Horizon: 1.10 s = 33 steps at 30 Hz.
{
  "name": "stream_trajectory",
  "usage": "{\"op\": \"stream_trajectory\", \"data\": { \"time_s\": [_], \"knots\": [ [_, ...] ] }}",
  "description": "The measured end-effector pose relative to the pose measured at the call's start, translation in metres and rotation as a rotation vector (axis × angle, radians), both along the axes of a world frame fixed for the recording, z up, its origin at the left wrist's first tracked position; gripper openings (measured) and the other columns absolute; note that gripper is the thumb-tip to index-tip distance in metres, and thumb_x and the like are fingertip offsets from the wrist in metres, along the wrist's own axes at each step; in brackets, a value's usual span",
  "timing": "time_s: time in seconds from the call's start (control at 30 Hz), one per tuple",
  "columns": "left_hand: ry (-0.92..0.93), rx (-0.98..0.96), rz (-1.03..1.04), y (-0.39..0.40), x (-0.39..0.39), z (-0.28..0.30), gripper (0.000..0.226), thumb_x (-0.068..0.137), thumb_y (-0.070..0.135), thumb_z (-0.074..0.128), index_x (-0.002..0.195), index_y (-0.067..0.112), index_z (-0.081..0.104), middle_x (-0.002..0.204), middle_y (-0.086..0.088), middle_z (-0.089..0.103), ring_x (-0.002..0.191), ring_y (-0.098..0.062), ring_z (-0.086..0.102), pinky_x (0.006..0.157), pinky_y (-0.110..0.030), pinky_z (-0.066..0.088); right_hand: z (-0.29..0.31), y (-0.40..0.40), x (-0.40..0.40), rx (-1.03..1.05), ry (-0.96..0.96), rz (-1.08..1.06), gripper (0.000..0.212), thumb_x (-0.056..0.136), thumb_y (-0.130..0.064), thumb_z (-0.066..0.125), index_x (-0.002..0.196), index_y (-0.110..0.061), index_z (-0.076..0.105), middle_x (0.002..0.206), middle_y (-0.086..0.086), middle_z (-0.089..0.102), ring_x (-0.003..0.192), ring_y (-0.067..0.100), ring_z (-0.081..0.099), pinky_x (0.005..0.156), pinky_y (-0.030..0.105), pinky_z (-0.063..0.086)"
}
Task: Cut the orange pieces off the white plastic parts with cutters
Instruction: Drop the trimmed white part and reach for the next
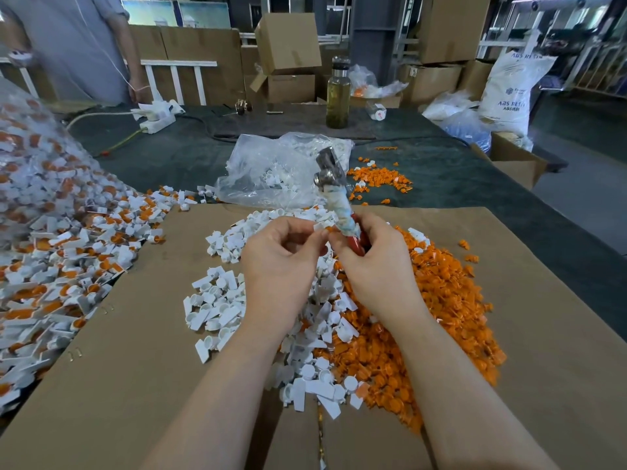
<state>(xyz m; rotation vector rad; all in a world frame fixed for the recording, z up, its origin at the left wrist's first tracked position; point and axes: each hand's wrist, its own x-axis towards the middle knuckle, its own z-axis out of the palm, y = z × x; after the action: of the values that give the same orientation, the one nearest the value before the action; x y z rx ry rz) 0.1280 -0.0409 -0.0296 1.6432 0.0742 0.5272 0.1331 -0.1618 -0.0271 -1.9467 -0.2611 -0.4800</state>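
Head view, centre: the left hand [281, 252] and right hand [376, 262] meet above the middle of the frame, over flattened brown cardboard [135, 334] that covers the near part of the desk [176, 154].
Left hand: fingers curled, thumb and fingertips pinching a small white plastic part [320, 228] at the point where the two hands touch.
Right hand: fingers wrapped around the red handles of the cutters [334, 198]; its fingertips also touch the small part.
Cutters: upright, leaning slightly left, metal head at the top pointing away from the person, upper handles wrapped in pale tape. Whether the blades are apart or together cannot be told.
White pile [224, 300]: trimmed white parts on the cardboard, below and left of the hands.
Orange pile [441, 317]: cut orange pieces on the cardboard, right of and below the right hand, touching the white pile.
Uncut stock [51, 249]: a large heap of white parts with orange pieces attached, along the left edge of the frame, partly under clear plastic.
Clear bag [271, 167]: holds white parts, just above the hands.
Small orange scatter [380, 178]: right of the bag, on the dark desk surface.
Bottle [338, 93]: upright, upper centre, holding yellowish liquid.
Power strip [157, 118]: upper left, on the desk.
Another person [78, 45]: standing at the upper left.
Cardboard boxes [288, 42]: stacked across the top.
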Motion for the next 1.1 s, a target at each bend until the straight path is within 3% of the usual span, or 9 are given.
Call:
{"op": "stream_trajectory", "data": {
  "time_s": [0.1, 0.2, 0.37, 0.5, 0.63, 0.8, 0.9, 1.0, 1.1],
  "knots": [
    [0.006, -0.074, -0.007, 0.002, 0.001, 0.002, 0.011, 0.082, 0.011, 0.078, 0.078, 0.018, 0.071, 0.069, 0.001, 0.073, 0.067, -0.016, 0.071, 0.065, -0.027, 0.059, 0.002, -0.004, 0.000, -0.016, 0.052, 0.040, 0.015, 0.091, -0.027, 0.066, 0.105, -0.028, 0.060, 0.092, -0.015, 0.064, 0.084, -0.002, 0.061, 0.066, 0.008, 0.045],
    [-0.018, -0.314, -0.041, 0.012, 0.004, 0.004, 0.008, 0.084, 0.003, 0.074, 0.082, 0.008, 0.069, 0.066, 0.000, 0.071, 0.060, -0.011, 0.070, 0.063, -0.021, 0.057, 0.006, -0.017, -0.001, -0.038, 0.182, 0.166, 0.023, 0.090, -0.025, 0.066, 0.112, -0.021, 0.060, 0.094, -0.010, 0.063, 0.079, -0.010, 0.059, 0.063, 0.008, 0.043],
    [-0.032, -0.531, -0.093, 0.022, 0.006, 0.004, 0.008, 0.085, 0.000, 0.070, 0.084, 0.009, 0.068, 0.067, 0.002, 0.072, 0.059, -0.010, 0.068, 0.064, -0.020, 0.057, 0.010, -0.023, -0.004, -0.307, 0.316, 0.227, 0.024, 0.087, -0.029, 0.069, 0.105, -0.019, 0.058, 0.093, 0.000, 0.063, 0.085, 0.017, 0.060, 0.074, 0.037, 0.048],
    [-0.048, -0.542, -0.101, 0.023, 0.009, 0.004, 0.009, 0.087, 0.000, 0.068, 0.084, 0.008, 0.067, 0.065, 0.004, 0.070, 0.057, -0.009, 0.067, 0.063, -0.020, 0.056, 0.010, -0.021, -0.004, -0.313, 0.355, 0.265, 0.025, 0.087, -0.026, 0.068, 0.106, -0.016, 0.055, 0.094, 0.004, 0.062, 0.083, 0.023, 0.060, 0.063, 0.036, 0.048],
    [-0.064, -0.513, -0.116, 0.023, 0.008, 0.003, 0.009, 0.086, 0.000, 0.068, 0.083, 0.009, 0.067, 0.065, 0.004, 0.070, 0.056, -0.009, 0.066, 0.063, -0.020, 0.056, 0.009, -0.023, -0.004, -0.330, 0.334, 0.277, 0.019, 0.086, -0.025, 0.068, 0.100, -0.018, 0.057, 0.091, 0.004, 0.064, 0.082, 0.020, 0.060, 0.069, 0.037, 0.047],
    [-0.075, -0.501, -0.115, 0.024, 0.009, 0.003, 0.010, 0.086, -0.001, 0.068, 0.083, 0.008, 0.067, 0.066, 0.004, 0.069, 0.056, -0.009, 0.066, 0.063, -0.019, 0.056, 0.005, -0.021, -0.003, -0.392, 0.264, 0.243, 0.004, 0.088, -0.019, 0.058, 0.091, -0.016, 0.061, 0.078, 0.003, 0.062, 0.068, 0.019, 0.056, 0.061, 0.042, 0.046],
    [-0.077, -0.497, -0.105, 0.022, 0.009, 0.002, 0.011, 0.086, 0.000, 0.068, 0.082, 0.010, 0.068, 0.065, 0.005, 0.069, 0.055, -0.009, 0.065, 0.062, -0.019, 0.055, 0.004, -0.020, -0.003, -0.401, 0.238, 0.236, 0.009, 0.086, -0.014, 0.054, 0.085, -0.019, 0.061, 0.072, -0.004, 0.059, 0.064, 0.014, 0.053, 0.058, 0.039, 0.043],
    [-0.083, -0.486, -0.090, 0.021, 0.009, 0.002, 0.011, 0.086, 0.001, 0.069, 0.081, 0.011, 0.068, 0.063, 0.006, 0.068, 0.054, -0.008, 0.064, 0.061, -0.019, 0.055, 0.003, -0.020, -0.002, -0.426, 0.219, 0.219, 0.009, 0.088, -0.015, 0.054, 0.083, -0.015, 0.061, 0.073, 0.002, 0.060, 0.064, 0.018, 0.052, 0.058, 0.040, 0.043],
    [-0.084, -0.490, -0.089, 0.022, 0.009, 0.003, 0.010, 0.086, 0.002, 0.069, 0.081, 0.011, 0.068, 0.063, 0.007, 0.068, 0.054, -0.008, 0.064, 0.062, -0.019, 0.055, 0.001, -0.019, -0.001, -0.461, 0.193, 0.200, 0.010, 0.089, -0.017, 0.053, 0.081, -0.016, 0.059, 0.070, 0.000, 0.057, 0.062, 0.014, 0.050, 0.054, 0.032, 0.037]
  ]
}}
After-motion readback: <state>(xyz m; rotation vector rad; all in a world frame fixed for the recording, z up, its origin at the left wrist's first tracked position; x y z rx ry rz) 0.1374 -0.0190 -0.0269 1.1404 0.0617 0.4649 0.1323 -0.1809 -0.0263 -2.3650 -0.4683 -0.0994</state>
